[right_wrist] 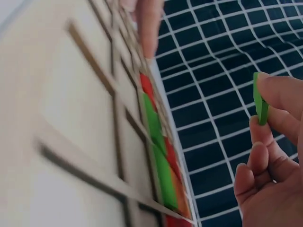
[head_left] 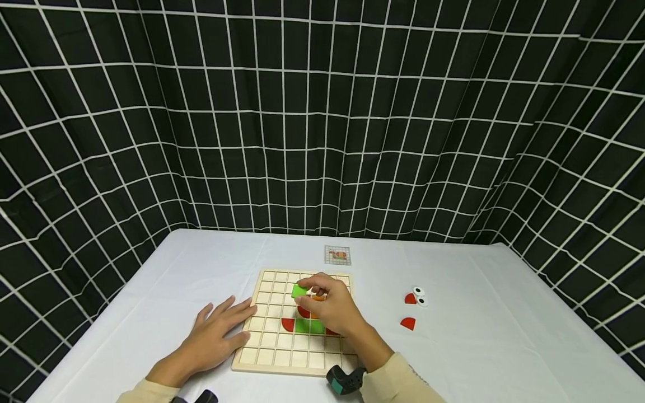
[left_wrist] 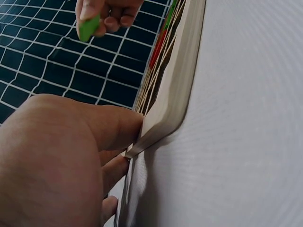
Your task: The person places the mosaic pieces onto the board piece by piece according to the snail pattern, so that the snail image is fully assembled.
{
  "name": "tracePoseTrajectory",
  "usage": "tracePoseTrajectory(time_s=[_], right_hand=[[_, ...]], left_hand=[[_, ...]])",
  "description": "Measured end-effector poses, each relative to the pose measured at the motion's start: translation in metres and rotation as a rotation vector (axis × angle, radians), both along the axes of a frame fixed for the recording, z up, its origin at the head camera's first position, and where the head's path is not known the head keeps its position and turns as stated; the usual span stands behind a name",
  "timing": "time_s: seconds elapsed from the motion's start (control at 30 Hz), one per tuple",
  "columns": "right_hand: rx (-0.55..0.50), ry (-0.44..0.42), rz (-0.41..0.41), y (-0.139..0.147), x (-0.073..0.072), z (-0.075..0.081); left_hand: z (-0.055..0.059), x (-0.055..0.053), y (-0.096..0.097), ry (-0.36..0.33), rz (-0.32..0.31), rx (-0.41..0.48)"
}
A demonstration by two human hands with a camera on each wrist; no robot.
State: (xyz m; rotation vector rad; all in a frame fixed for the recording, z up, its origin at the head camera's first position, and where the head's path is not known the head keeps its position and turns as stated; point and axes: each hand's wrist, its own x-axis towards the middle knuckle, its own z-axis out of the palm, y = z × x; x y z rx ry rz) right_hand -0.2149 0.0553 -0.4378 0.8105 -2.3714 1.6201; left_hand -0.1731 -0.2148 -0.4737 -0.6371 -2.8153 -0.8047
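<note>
Between thumb and fingertips, my right hand (head_left: 335,305) pinches a small green tile (head_left: 298,290) above a wooden grid board (head_left: 279,369). The right wrist view shows that green tile (right_wrist: 260,99) tilted on edge, apart from the board. Set in the board are green pieces (head_left: 309,326), a red quarter-round piece (head_left: 288,324) at their left, and red (head_left: 303,312) and orange (head_left: 318,298) pieces partly hidden by the hand. My left hand (head_left: 215,336) lies with spread fingers at the board's left side, its thumb and fingertips touching the edge.
A small transparent-looking card (head_left: 337,255) with a coloured grid picture lies behind the board. To the right on the white cloth (head_left: 478,336) are two red pieces (head_left: 408,323) and two white eye discs (head_left: 421,301). A black, white-lined curtain (head_left: 312,134) surrounds the table.
</note>
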Motion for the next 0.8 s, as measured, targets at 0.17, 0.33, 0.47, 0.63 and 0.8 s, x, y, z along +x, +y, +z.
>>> tracePoseTrajectory(time_s=[0.17, 0.33, 0.47, 0.63, 0.8], right_hand=[[0.054, 0.04, -0.004, -0.01, 0.002, -0.007], [0.126, 0.099, -0.038, -0.016, 0.003, -0.014], [0.213, 0.109, -0.076, -0.018, 0.002, -0.019], [0.328, 0.101, -0.096, -0.021, 0.002, -0.022], [0.381, 0.116, -0.107, -0.022, 0.001, -0.023]], left_hand=[[0.001, 0.0, 0.0, -0.016, -0.002, 0.003], [0.001, 0.001, 0.0, -0.035, 0.001, -0.003], [0.002, 0.001, 0.0, -0.035, -0.002, -0.004], [0.002, 0.001, -0.001, -0.039, -0.003, 0.0], [0.001, -0.001, -0.001, -0.041, -0.003, 0.007]])
